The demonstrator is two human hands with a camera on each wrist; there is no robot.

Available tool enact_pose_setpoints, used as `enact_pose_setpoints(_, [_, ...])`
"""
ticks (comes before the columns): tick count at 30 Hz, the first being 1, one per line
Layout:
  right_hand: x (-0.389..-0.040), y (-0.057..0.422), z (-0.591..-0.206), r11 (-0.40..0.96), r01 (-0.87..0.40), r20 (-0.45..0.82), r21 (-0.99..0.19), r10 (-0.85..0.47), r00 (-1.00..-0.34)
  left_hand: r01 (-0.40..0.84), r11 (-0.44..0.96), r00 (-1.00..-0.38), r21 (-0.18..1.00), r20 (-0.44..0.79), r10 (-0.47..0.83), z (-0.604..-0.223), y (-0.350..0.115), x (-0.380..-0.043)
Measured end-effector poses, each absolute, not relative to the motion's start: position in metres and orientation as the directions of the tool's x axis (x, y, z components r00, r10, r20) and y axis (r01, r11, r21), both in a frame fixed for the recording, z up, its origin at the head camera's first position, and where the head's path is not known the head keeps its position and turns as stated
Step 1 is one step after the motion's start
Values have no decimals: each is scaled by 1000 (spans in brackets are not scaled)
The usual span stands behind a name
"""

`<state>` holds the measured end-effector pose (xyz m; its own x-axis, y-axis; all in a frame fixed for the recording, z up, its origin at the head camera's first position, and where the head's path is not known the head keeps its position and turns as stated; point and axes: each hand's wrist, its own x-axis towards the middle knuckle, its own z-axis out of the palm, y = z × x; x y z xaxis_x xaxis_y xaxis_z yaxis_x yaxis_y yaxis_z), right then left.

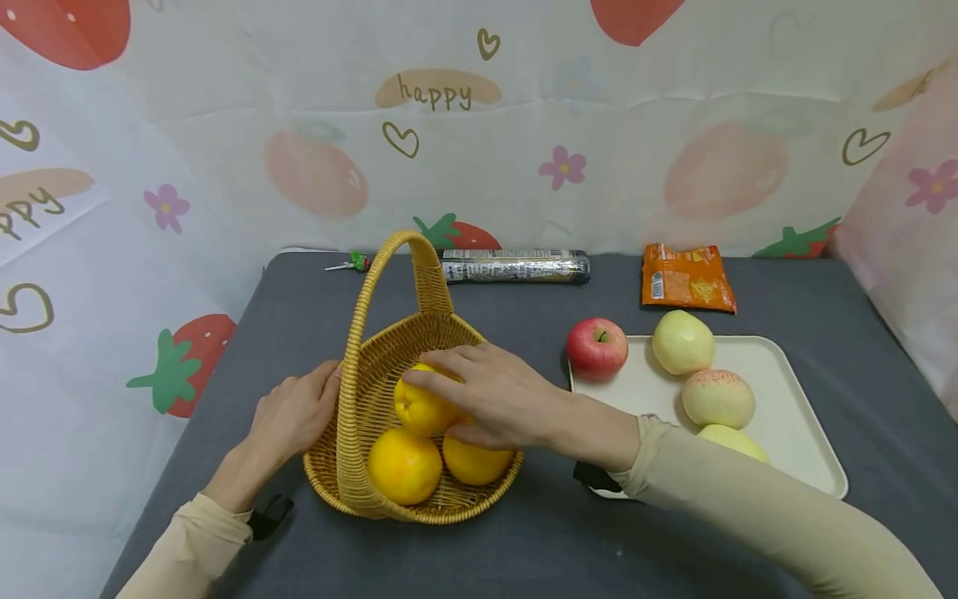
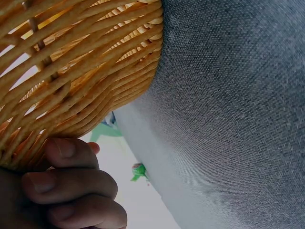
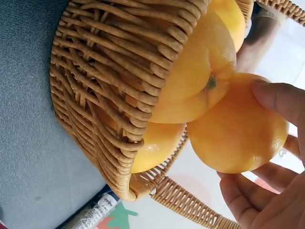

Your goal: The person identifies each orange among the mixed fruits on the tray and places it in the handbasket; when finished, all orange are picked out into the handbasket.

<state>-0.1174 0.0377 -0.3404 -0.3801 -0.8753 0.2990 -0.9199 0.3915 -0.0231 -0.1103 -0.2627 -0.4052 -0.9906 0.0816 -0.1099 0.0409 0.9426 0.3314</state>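
Note:
A wicker basket (image 1: 389, 333) with a tall arched handle stands on the dark cloth and contains several oranges (image 1: 404, 467). My left hand (image 1: 295, 416) grips the basket's left rim; in the left wrist view its curled fingers (image 2: 71, 183) lie against the wicker. Over the basket, my right hand (image 1: 497, 395) holds an orange (image 3: 238, 126) between thumb and fingertips. In the right wrist view that orange touches another orange (image 3: 195, 71) with a green stem spot, and one more orange (image 3: 159, 145) shows lower in the basket. My right hand hides part of the basket's inside from above.
To the right lies a cream tray (image 1: 793, 399) with a red apple (image 1: 597, 349) at its corner, pale green fruit (image 1: 683, 342) and a peach-like fruit (image 1: 718, 399). Along the back are a lollipop (image 1: 359, 262), a long silver-and-dark package (image 1: 516, 266) and an orange snack bag (image 1: 688, 279).

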Motion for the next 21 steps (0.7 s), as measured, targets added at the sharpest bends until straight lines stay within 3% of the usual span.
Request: enact_pose_setpoints(21, [-112,29,-344,390,-917,233,80,-902,-363,41,943,-991,331,-107,80,-405,-262,-110])
